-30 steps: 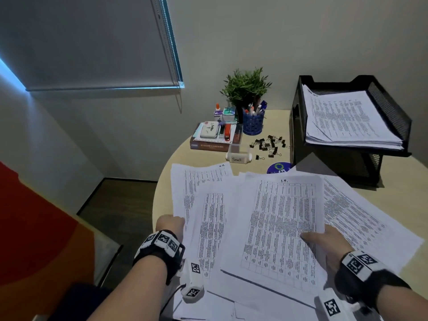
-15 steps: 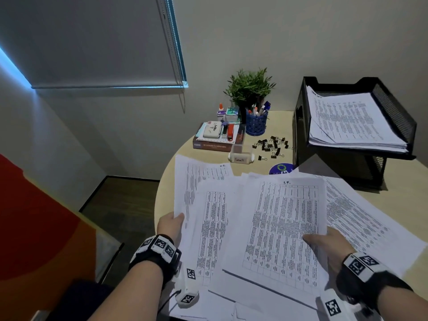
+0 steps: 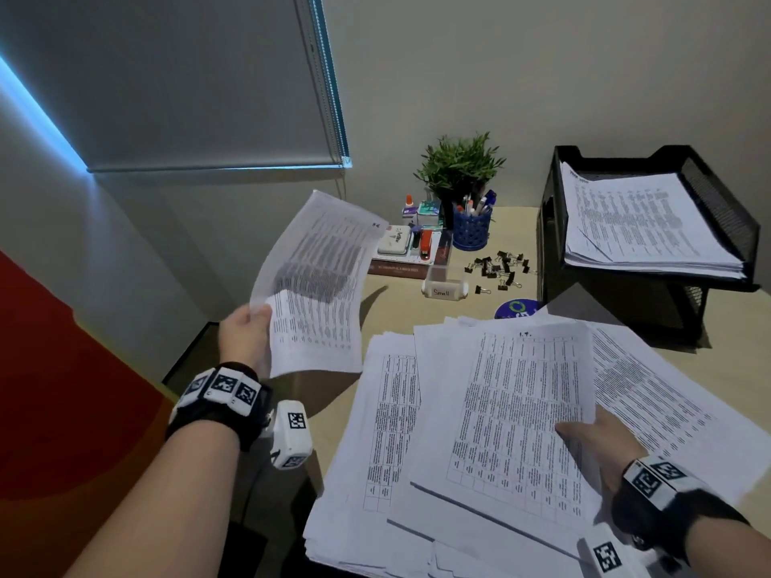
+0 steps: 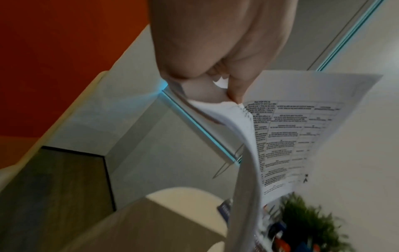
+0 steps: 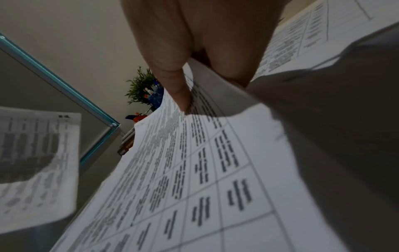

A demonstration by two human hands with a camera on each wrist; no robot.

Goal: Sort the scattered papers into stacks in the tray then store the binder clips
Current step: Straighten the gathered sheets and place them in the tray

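Since 0.5 s ago, left hand [image 3: 246, 335] has lifted one sheet [image 3: 317, 281] off the table; it's now airborne left of centre, pinched at its lower left corner btwn thumb & fingers, long axis running up-right toward the plant. Right hand [image 3: 592, 440] pinches the top page of the spread papers [image 3: 513, 415] lower right, thumb on top. Risk, imo: the one-corner hold lets the sheet flop or crease en route to tray [image 3: 730, 210] upper right; binder clips [image 3: 498, 267] wait centre.
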